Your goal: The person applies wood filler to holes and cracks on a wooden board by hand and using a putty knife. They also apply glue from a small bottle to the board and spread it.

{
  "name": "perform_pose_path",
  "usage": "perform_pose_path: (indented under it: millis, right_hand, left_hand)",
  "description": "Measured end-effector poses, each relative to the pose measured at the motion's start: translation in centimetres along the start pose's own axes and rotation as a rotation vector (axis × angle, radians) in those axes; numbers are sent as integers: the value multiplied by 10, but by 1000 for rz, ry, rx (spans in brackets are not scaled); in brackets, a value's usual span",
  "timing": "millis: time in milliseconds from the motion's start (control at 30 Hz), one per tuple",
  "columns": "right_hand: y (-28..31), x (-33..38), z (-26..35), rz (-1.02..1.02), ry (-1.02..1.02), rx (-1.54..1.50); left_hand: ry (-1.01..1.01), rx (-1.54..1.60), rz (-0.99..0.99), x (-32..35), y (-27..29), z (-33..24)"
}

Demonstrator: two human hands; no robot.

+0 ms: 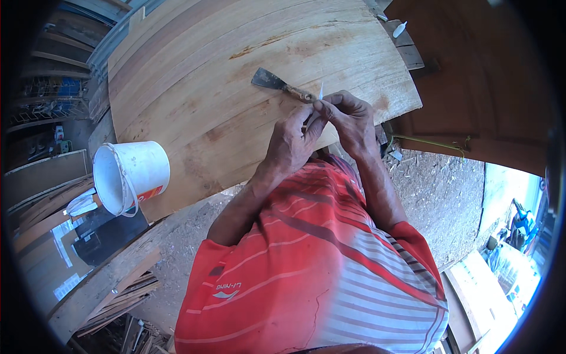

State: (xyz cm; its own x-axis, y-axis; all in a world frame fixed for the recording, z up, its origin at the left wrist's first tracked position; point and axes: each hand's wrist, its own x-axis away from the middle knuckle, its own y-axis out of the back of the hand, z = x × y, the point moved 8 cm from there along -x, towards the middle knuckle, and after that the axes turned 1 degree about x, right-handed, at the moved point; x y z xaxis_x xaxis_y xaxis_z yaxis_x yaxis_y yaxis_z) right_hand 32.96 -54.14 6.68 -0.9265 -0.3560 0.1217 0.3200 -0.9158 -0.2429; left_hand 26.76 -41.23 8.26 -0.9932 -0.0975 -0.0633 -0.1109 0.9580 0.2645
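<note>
— While both hands met over the near edge of the wooden panel (236, 76), what did each one hold?

— The left hand (292, 141) and the right hand (351, 121) were pressed together, fingers (330, 109) pinched shut on a thin white strip (320, 91) that stuck up between them. Whether the left hand gripped something more, I could not tell.

— And the putty knife (277, 82)?

— It lay flat on the panel, blade pointing away to the left, its wooden handle running right up to the fingertips; whether they touched it was hidden.

— What else was about?

— A white plastic bucket (132, 174) rested on its side at the panel's left lower edge, well apart from the hands. A darker wooden door (483, 88) lay to the right, and loose planks (118, 289) lay lower left on the dirt floor (436, 194).
</note>
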Motion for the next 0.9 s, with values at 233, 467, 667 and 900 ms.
perform_pose_path:
  millis: [233, 467, 667, 900]
  right_hand:
    - [-21, 29, -9, -11, -71, 140]
    - [-27, 49, -22, -9, -107, 193]
    - [-32, 58, -24, -31, -72, 156]
    - [-31, 63, -23, -106, -96, 248]
  left_hand:
    - [26, -25, 22, 37, 16, 15]
    - [126, 192, 67, 62, 15, 30]
    - [50, 88, 42, 68, 17, 26]
    - [-9, 28, 34, 70, 16, 18]
